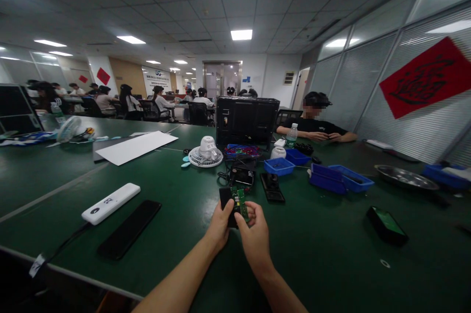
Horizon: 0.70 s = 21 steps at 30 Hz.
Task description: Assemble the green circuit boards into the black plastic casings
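My left hand (220, 224) is wrapped round a flat black casing (225, 197), its thumb lying across the front. Against the casing's right side, a green circuit board (241, 200) is pinched between the thumb and fingers of my right hand (253, 229). Board and casing touch or overlap; whether they are joined I cannot tell. Just beyond my hands lie a black boxy device (242, 175) with a cable and a black module (272, 188) with a round part on top.
Left are a white power bank (111, 203), a black phone (129, 229) and a white sheet (138, 147). Ahead stand a small white fan (206, 152) and a black panel (246, 121). Blue trays (278, 166), a metal dish (406, 178) and a black box (387, 224) lie right. A person sits across.
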{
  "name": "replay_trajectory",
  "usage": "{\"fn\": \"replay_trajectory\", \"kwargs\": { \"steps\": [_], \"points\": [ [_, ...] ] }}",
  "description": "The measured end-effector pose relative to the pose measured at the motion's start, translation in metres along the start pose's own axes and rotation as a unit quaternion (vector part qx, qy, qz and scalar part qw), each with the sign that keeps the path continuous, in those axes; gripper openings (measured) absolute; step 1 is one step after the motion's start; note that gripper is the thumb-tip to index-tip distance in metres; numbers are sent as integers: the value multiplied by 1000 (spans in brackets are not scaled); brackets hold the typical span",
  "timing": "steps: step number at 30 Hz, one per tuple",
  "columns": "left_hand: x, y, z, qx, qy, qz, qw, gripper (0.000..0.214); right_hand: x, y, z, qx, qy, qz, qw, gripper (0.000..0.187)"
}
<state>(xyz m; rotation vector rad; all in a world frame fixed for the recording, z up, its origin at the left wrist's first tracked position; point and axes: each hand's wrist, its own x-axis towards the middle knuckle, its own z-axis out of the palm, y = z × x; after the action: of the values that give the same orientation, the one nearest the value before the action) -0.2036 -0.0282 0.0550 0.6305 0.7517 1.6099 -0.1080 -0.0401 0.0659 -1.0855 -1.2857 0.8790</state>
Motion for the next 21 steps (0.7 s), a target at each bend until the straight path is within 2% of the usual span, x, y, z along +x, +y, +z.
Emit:
{"fn": "replay_trajectory", "kwargs": {
  "steps": [6,13,19,21],
  "points": [
    [-1,-1,1,22,15,14,1000,44,-1,10,4,-65,1,-42,997,34],
    [4,-3,-3,53,41,17,998,42,-5,12,2,-105,-8,-51,993,35],
    [3,0,-3,63,50,22,997,43,-6,12,-3,-166,-45,-128,977,35],
    [1,0,-1,39,46,-6,998,43,-6,12,-3,-185,-42,-153,970,33]
  ]
}}
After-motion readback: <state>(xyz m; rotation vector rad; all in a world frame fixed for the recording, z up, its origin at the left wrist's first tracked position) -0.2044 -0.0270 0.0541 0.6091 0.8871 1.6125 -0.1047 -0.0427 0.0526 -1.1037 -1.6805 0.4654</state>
